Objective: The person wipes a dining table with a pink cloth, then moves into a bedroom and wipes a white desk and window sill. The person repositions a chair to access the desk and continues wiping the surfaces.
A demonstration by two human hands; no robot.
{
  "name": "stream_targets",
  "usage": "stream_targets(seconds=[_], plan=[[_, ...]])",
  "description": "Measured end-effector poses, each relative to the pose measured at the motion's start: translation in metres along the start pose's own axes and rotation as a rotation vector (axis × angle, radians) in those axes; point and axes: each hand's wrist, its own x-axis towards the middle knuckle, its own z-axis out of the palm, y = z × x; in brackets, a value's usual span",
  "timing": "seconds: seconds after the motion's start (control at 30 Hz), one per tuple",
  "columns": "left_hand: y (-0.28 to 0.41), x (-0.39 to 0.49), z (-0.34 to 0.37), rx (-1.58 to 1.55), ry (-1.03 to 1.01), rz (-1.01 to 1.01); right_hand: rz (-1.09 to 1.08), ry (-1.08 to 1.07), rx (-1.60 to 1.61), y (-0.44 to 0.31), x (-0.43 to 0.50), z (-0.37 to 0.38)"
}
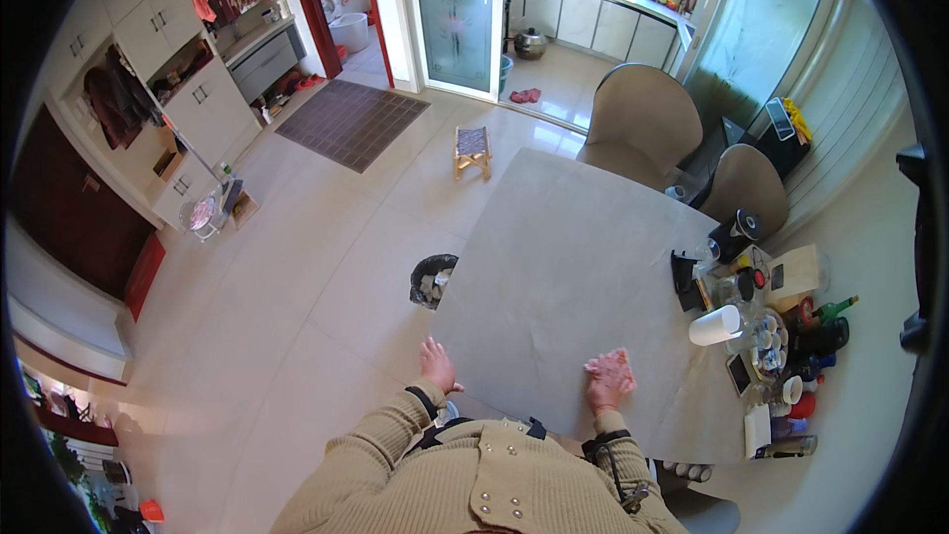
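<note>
My right hand (605,390) presses a crumpled pink cloth (617,367) onto the grey stone-look tabletop (549,274), near the table's front edge. The cloth sticks out beyond my fingers. At the table's left front corner is my left hand (438,366), its fingers spread and nothing in them. Whether it touches the table edge I cannot tell.
Along the table's right side stand a white paper roll (715,325), a phone (739,374), a tray of small cups (769,341), a green bottle (835,307) and jars. A lined waste bin (432,282) is on the floor at left, a small folding stool (472,152) beyond. Chairs (643,122) stand behind.
</note>
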Motion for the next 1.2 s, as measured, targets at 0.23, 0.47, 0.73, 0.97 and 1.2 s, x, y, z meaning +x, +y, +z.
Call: stream_targets(seconds=[0.23,0.47,0.73,0.97,1.2], plan=[[0.003,0.003,0.005,-0.032,-0.008,-0.015,-0.244,-0.065,0.005,-0.139,0.02,0.018],[0.004,0.02,0.037,0.041,0.081,0.052,-0.603,-0.376,0.053,-0.202,0.015,0.024],[0.006,0.031,0.044,0.012,-0.031,0.018,-0.474,-0.123,0.143,-0.141,0.038,0.01],[0.008,0.027,0.03,-0.019,-0.074,-0.091,-0.21,-0.051,0.1,-0.051,0.048,-0.007],[0.014,0.029,0.018,-0.02,-0.176,-0.188,0.055,0.162,0.467,0.068,0.039,-0.016]])
